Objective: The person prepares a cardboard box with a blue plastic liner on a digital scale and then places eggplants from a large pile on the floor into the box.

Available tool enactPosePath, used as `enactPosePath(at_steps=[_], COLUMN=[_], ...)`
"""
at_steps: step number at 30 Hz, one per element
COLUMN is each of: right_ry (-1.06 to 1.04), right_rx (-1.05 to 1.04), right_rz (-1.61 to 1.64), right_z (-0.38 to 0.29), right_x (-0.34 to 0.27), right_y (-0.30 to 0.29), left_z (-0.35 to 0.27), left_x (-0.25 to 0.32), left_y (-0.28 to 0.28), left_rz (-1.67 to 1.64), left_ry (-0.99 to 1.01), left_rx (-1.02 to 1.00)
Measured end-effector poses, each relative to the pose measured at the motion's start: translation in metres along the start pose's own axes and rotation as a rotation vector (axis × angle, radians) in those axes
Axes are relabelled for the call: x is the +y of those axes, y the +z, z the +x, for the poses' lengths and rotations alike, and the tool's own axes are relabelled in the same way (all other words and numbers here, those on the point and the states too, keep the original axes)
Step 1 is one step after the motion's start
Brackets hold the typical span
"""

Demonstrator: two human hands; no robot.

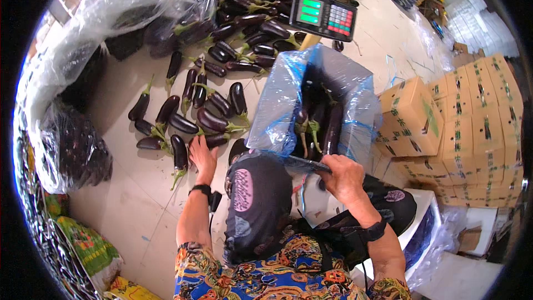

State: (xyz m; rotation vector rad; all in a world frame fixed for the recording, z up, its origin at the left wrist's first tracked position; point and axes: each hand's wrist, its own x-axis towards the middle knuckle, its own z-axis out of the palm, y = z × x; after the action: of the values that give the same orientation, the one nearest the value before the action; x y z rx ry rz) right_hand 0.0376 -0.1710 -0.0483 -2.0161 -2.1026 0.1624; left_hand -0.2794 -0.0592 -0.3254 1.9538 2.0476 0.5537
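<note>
My left hand [203,156] reaches to the tiled floor and touches an eggplant [214,140]; whether its fingers are closed around it I cannot tell. Other loose eggplants [180,152] lie around it. My right hand [343,177] grips the near edge of a box lined with clear and blue plastic film [275,108]. Inside this box several eggplants [333,129] lie lengthwise, some with their green stems toward me. Just beyond the box stands a scale display with keypad [322,15], its green screens lit. The scale's platform is hidden.
A large eggplant heap [266,0] lies at the far side. Plastic-wrapped eggplants [79,150] stand at the left, near a green printed sack [89,250]. Stacked cardboard boxes [474,129] rise at the right. A white foam box [420,233] sits at the lower right.
</note>
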Motion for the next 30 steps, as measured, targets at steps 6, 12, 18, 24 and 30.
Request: enactPosePath(at_steps=[6,12,18,24,30], right_ry=[-0.091,-0.264,-0.275,-0.274,-0.121], right_rx=[-0.042,-0.248,-0.42,-0.545,-0.581], right_rz=[0.135,0.124,0.157,0.151,0.028], right_z=[-0.029,-0.016,0.005,0.011,0.014], right_x=[-0.008,0.032,0.027,0.013,-0.01], right_y=[-0.026,-0.056,-0.035,-0.029,-0.035], left_z=[-0.14,-0.207,-0.173,-0.11,-0.062], left_x=[-0.053,-0.063,-0.06,-0.037,-0.025], left_y=[0.02,-0.02,-0.025,-0.027,-0.022], left_rz=[-0.358,-0.221,-0.189,-0.187,-0.221], left_ry=[0.0,-0.217,-0.322,-0.314,-0.19], left_rx=[-0.448,-0.929,-1.053,-1.103,-1.157])
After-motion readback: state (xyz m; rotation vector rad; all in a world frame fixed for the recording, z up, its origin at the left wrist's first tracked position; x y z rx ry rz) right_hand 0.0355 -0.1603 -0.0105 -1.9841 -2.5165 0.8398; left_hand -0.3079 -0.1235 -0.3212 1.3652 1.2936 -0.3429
